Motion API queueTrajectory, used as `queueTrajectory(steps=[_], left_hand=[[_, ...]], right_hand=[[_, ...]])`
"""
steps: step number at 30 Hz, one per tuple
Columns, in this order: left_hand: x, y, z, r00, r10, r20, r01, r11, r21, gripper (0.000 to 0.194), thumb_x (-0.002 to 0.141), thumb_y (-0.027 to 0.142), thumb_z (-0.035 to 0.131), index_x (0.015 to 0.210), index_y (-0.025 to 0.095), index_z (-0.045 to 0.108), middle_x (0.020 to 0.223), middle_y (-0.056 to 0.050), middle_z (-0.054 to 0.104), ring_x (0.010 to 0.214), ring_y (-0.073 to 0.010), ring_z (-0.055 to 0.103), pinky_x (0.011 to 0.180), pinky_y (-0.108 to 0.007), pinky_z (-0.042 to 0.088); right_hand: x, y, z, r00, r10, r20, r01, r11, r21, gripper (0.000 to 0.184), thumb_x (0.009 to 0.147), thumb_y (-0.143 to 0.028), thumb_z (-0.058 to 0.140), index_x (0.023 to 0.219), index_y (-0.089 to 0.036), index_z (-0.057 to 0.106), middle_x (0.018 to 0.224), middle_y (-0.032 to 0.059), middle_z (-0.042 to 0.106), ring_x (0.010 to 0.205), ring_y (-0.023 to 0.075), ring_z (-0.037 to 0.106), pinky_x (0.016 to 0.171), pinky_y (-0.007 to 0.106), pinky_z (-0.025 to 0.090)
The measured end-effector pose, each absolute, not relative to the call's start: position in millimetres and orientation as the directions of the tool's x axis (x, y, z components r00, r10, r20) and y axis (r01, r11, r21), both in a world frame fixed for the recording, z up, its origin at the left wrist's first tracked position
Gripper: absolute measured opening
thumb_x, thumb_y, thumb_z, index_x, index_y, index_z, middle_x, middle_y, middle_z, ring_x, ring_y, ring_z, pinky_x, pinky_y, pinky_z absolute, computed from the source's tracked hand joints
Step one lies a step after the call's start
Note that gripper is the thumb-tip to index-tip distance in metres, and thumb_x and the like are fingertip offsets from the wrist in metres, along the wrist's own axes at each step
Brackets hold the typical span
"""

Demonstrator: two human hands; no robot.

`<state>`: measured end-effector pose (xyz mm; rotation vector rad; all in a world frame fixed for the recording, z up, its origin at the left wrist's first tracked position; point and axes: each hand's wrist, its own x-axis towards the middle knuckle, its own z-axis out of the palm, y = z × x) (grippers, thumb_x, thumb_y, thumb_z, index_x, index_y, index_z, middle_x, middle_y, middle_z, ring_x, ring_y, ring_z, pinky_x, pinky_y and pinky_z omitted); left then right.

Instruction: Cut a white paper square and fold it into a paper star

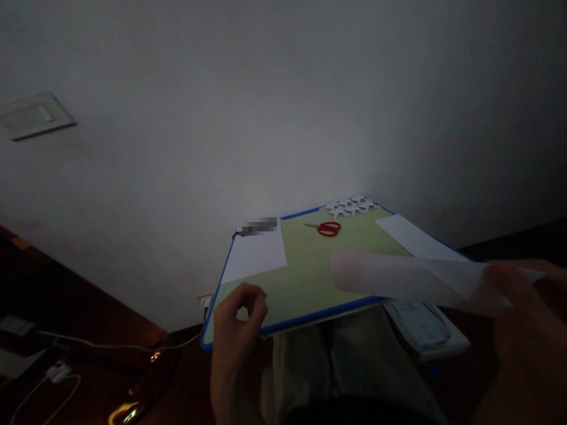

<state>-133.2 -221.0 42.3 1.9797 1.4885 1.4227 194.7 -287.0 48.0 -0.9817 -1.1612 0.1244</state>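
A green board with a blue rim point(287, 321) rests over my lap. My left hand point(237, 330) is at its near left edge, fingers curled in a loose pinch with nothing clearly in them. My right hand point(522, 319), blurred by motion, is closed on a white sheet of paper point(398, 277) that stretches left over the board. Red scissors point(326, 228) lie near the board's far edge. A heap of small white paper cut-outs point(351, 206) sits at the far corner. White sheets lie on the board's left point(257, 254) and right point(410, 236).
A pale wall point(266, 118) rises just behind the board, with a switch plate point(33, 115) at upper left. On the dark floor at left lie white cables point(101, 345) and a charger point(57, 372). A flat pale object point(425, 327) lies under the board's right side.
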Motion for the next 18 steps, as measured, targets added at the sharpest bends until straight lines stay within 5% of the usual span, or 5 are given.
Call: queueTrajectory(steps=[3, 5, 8, 11, 18], left_hand=[[-121.2, -224.4, 41.8, -0.008, 0.918, 0.396, 0.361, -0.367, 0.858, 0.022, 0.092, 0.037, 0.071, 0.079, 0.020, 0.075, 0.068, -0.002, 0.070, 0.061, -0.0174, 0.064, 0.056, -0.027, 0.050], [-107.2, -226.7, 40.1, 0.145, 0.943, 0.300, 0.136, -0.320, 0.938, 0.031, 0.098, 0.048, 0.069, 0.093, 0.019, 0.079, 0.076, -0.005, 0.074, 0.067, -0.0188, 0.068, 0.057, -0.027, 0.055], [-85.2, -225.6, 35.2, 0.390, 0.872, 0.297, -0.173, -0.247, 0.953, 0.061, 0.095, 0.068, 0.066, 0.136, 0.023, 0.071, 0.126, -0.016, 0.077, 0.107, -0.0325, 0.075, 0.075, -0.042, 0.067], [-67.1, -220.8, 31.7, 0.427, 0.859, 0.282, -0.375, -0.116, 0.920, 0.081, 0.086, 0.081, 0.065, 0.147, 0.028, 0.062, 0.149, -0.018, 0.065, 0.119, -0.0388, 0.072, 0.091, -0.054, 0.065], [-48.8, -214.3, 31.8, 0.212, 0.959, 0.188, -0.366, -0.101, 0.925, 0.051, 0.095, 0.044, 0.077, 0.138, 0.021, 0.061, 0.134, -0.016, 0.074, 0.113, -0.0301, 0.076, 0.091, -0.038, 0.062]], right_hand=[[193.9, -277.8, 42.7, 0.435, 0.514, 0.739, 0.409, 0.619, -0.671, 0.012, 0.079, -0.033, 0.089, 0.090, -0.032, 0.084, 0.092, 0.0050, 0.078, 0.083, 0.0308, 0.075, 0.063, 0.043, 0.060], [191.7, -271.8, 35.0, 0.448, 0.452, 0.771, 0.431, 0.647, -0.629, 0.010, 0.082, -0.029, 0.086, 0.091, -0.032, 0.084, 0.091, 0.0043, 0.077, 0.083, 0.0289, 0.074, 0.066, 0.043, 0.059], [182.6, -264.9, 26.2, 0.413, 0.319, 0.853, 0.436, 0.753, -0.493, 0.021, 0.085, -0.016, 0.084, 0.094, -0.035, 0.084, 0.089, 0.0013, 0.074, 0.081, 0.0246, 0.069, 0.070, 0.041, 0.055], [167.4, -260.4, 26.9, 0.161, 0.418, 0.894, 0.363, 0.817, -0.447, 0.034, 0.085, -0.011, 0.084, 0.106, -0.038, 0.085, 0.092, 0.0027, 0.075, 0.085, 0.0251, 0.070, 0.072, 0.041, 0.056], [139.8, -258.8, 36.8, -0.177, 0.569, 0.803, 0.375, 0.794, -0.479, 0.030, 0.091, -0.014, 0.080, 0.112, -0.036, 0.083, 0.108, 0.0035, 0.076, 0.107, 0.0250, 0.069, 0.093, 0.045, 0.059]])
